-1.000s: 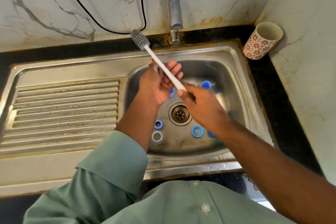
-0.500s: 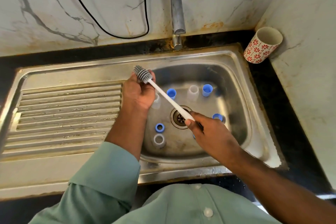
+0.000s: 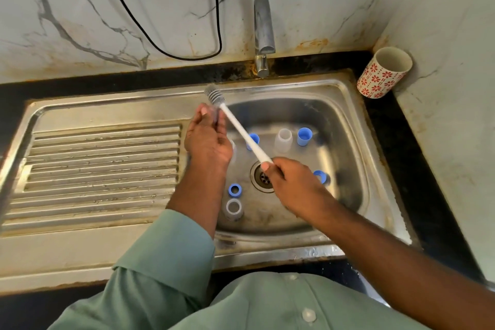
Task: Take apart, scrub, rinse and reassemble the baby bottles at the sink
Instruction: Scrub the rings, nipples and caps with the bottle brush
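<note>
My left hand (image 3: 207, 139) is raised over the left rim of the sink basin (image 3: 345, 126) and grips a clear bottle (image 3: 232, 151); only a blurred edge of it shows below the palm. A bottle brush (image 3: 241, 128) has its white handle in the grip of my right hand (image 3: 294, 185). Its grey head sticks out just past my left fingertips. On the basin floor stand a blue cap (image 3: 254, 139), a clear cup (image 3: 284, 140), a second blue cap (image 3: 304, 136), two blue rings (image 3: 235, 189) (image 3: 320, 175) and another clear bottle (image 3: 233, 209).
The tap (image 3: 263, 32) stands at the back of the sink, with no water seen running. A ribbed drainboard (image 3: 101, 163) lies to the left. A red-flowered cup (image 3: 383, 72) sits in the back right corner. A black cable (image 3: 171, 53) hangs on the marble wall.
The brush head was far out past my left hand near the wall, then drew back close to the fingers. Both hands dropped lower over the basin.
</note>
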The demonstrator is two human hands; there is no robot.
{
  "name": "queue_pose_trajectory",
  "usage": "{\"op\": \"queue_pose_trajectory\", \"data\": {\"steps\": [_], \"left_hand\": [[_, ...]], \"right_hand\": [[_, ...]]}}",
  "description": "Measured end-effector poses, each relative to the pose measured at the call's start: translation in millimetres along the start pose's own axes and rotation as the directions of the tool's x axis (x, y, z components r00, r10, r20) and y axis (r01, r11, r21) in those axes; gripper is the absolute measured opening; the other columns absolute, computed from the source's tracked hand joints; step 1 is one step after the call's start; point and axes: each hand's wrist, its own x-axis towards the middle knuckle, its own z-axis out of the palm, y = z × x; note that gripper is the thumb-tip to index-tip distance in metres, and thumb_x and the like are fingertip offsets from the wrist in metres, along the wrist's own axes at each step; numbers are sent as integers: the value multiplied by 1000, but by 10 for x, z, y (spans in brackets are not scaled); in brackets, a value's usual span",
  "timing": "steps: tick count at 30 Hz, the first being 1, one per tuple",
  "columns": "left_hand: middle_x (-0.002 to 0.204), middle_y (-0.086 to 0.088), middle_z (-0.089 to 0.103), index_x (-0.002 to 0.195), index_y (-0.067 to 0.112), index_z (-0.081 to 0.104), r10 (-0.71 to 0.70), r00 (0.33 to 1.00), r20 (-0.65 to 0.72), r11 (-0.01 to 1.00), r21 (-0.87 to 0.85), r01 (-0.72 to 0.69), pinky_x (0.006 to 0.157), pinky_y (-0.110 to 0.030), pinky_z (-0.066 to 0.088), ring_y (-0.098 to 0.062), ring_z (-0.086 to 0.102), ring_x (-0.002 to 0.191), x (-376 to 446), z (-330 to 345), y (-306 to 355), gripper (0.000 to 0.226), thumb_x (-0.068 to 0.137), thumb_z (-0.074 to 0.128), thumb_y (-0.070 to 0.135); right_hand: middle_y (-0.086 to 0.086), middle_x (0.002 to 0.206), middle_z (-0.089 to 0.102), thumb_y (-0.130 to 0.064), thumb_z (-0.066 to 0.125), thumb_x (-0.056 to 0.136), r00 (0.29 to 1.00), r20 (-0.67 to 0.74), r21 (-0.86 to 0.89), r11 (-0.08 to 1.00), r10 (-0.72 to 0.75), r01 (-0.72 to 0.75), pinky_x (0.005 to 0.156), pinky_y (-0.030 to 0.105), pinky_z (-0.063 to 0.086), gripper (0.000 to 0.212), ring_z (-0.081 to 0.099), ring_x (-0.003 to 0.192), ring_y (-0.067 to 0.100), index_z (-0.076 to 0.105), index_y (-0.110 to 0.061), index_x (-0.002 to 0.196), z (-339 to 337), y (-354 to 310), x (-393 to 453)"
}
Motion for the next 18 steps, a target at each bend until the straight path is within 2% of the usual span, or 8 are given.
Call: {"op": "queue_pose_trajectory", "data": {"steps": [3, 7, 11, 13, 15, 16, 18], "left_hand": [[106, -13, 70, 105, 11, 68, 36, 997, -74, 999, 28, -34, 64, -27, 60, -21, 70, 86, 118, 9, 115, 19, 95, 56, 0], [95, -12, 71, 105, 4, 66, 4, 998, 57, 996, 93, -10, 75, -28, 60, -16, 72, 79, -16, 26, -59, 17, 92, 58, -2], [103, -13, 70, 98, 12, 67, 25, 999, -37, 998, 65, -22, 76, -32, 61, -19, 70, 83, 101, 17, 76, 15, 94, 58, 1], [103, -13, 71, 99, 12, 67, -3, 998, 56, 995, 103, -3, 76, -31, 61, -20, 71, 86, 63, 27, 46, 16, 93, 58, 0], [99, -12, 72, 100, 10, 66, -55, 986, 158, 985, 169, 28, 77, -31, 60, -21, 72, 88, -38, 22, -70, 16, 91, 60, -1], [96, -12, 73, 101, 11, 65, -68, 982, 175, 981, 191, 33, 79, -33, 60, -22, 72, 87, -65, 12, -95, 16, 91, 61, 0], [92, -9, 73, 102, 15, 65, -87, 982, 169, 979, 198, 52, 82, -40, 60, -26, 72, 89, -33, -16, -38, 15, 91, 63, 5]], "right_hand": [[-3, 65, 51, -49, 40, 100, 995, 97, -57, 998, -11, 17, 54, 30, 39, 37, 46, 57, 12, 55, -18, 85, 57, 87, -217], [-2, 64, 49, -46, 38, 101, 999, 19, 76, 996, 48, -50, 49, 29, 37, 38, 43, 51, 12, 53, -15, 85, -1, -24, 44], [-1, 68, 55, -49, 38, 100, 997, 74, -129, 992, -8, 17, 56, 34, 42, 39, 49, 58, 15, 54, -15, 88, 18, 94, -167], [-1, 66, 53, -48, 39, 100, 998, 62, -58, 998, 20, -16, 53, 34, 43, 39, 48, 56, 15, 55, -14, 90, -5, 60, -126], [-1, 61, 50, -47, 40, 100, 996, 21, 138, 987, 83, -85, 44, 29, 39, 39, 43, 46, 14, 56, -12, 90, -87, -38, 45], [-2, 59, 48, -46, 41, 100, 996, 7, 210, 974, 87, -87, 41, 27, 37, 40, 40, 43, 13, 56, -11, 90, -141, -74, 94], [-7, 55, 46, -47, 42, 100, 999, -31, 226, 974, 14, -6, 42, 27, 37, 38, 38, 41, 7, 56, -13, 87, -208, -45, 36]]}}
